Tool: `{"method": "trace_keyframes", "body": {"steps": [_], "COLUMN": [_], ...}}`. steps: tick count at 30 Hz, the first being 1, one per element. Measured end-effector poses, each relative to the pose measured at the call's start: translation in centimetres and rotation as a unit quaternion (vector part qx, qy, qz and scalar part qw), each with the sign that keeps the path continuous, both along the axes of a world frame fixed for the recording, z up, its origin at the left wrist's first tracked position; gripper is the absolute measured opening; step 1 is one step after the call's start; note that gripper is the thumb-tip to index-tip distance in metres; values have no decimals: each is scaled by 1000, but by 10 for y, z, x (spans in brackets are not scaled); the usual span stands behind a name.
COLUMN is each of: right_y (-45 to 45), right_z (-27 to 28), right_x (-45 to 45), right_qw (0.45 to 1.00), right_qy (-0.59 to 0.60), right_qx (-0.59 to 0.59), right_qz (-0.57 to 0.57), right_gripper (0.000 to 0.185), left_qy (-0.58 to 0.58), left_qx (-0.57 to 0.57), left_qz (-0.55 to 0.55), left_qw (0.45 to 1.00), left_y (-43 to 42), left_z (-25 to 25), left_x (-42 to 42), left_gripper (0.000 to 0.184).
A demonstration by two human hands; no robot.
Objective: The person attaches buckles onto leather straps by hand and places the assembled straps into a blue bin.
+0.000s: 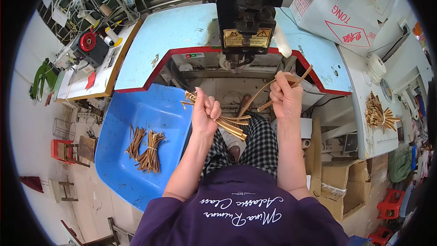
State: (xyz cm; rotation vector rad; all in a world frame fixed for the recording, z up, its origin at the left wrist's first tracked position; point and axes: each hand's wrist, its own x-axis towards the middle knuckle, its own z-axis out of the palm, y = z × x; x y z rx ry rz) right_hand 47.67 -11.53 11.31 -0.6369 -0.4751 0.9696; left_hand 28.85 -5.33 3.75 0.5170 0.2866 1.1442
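- Our left hand [205, 110] is curled up snug, fingers [214, 108] folded in on the right side, thumb toward the far side.
- Our left forearm [185, 164] slants from near left to far right, bare below the sleeve.
- Our right hand [286, 94] sits a bit farther out than the left, fingers bent in a pinch, knuckles bunched.
- Our right forearm [292, 155] runs pretty much straight toward the far side.
- We've got both hands apart, not touching.
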Motion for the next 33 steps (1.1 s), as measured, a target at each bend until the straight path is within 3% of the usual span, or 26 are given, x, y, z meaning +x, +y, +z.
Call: {"method": "trace_keyframes", "body": {"steps": [2,3,7,17,23,33], "right_y": [0,1,6,8,3,5], "right_z": [-3,-4,-6,-4,7,7], "right_x": [-3,-5,-11,-12,-5,18], "right_qw": [997,997,944,935,957,942], "right_qy": [-28,-27,-171,-189,-137,-140], "right_qx": [-9,-10,-52,-39,-60,-42], "right_qz": [-71,-72,-276,-299,-247,-304], "right_gripper": [11,11,14,16,15,15], "left_qy": [-156,-155,84,186,176,213], "left_qx": [25,25,-53,42,38,65], "left_qz": [-54,-55,98,108,109,91], "left_qw": [986,986,990,976,977,971], "left_y": [4,3,-12,-19,-13,-13], "left_z": [-11,-8,12,42,68,89], "left_x": [-3,-2,4,19,28,45], "left_gripper": [31,31,32,15,10,6]}}
